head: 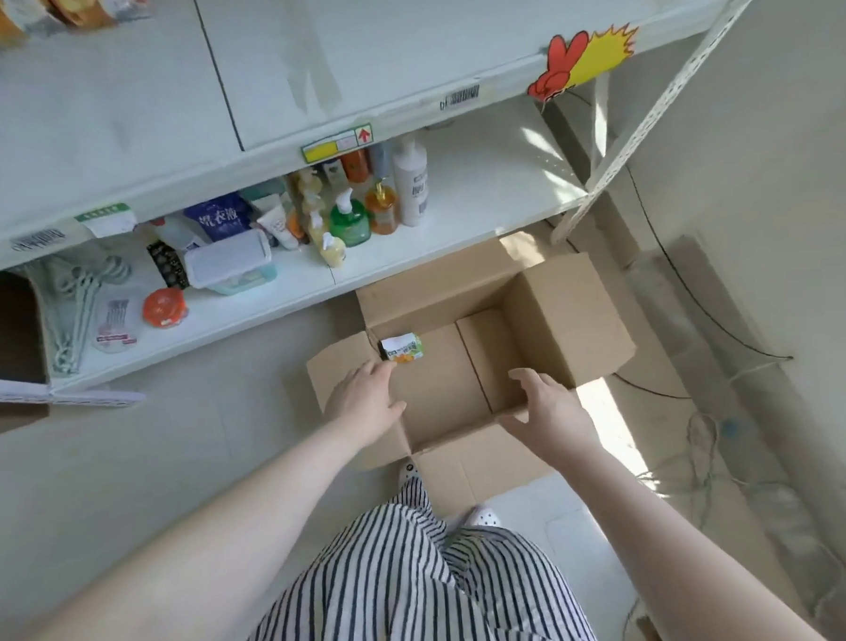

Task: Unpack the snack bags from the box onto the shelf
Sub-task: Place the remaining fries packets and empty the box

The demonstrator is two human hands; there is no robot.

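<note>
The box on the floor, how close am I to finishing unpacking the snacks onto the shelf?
Nearly done, it seems. The cardboard box shows mostly bare bottom, with one snack bag visible in its far left corner. A few packets already sit on the top shelf. The left hand reaches toward that bag, not yet gripping; the right hand hovers open over the box's near rim. Left: lift it out and shelve it.

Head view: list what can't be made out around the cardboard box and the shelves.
- Snack pack in the cardboard box: print too small to read.
- Box's near inside wall: hidden by the left hand and right hand.
- Left fingertips: whether they touch the pack is unclear.
- Bags on the upper shelf: cut off by the top edge.
- Brown opening at far left: cut off, shadowed.
</note>
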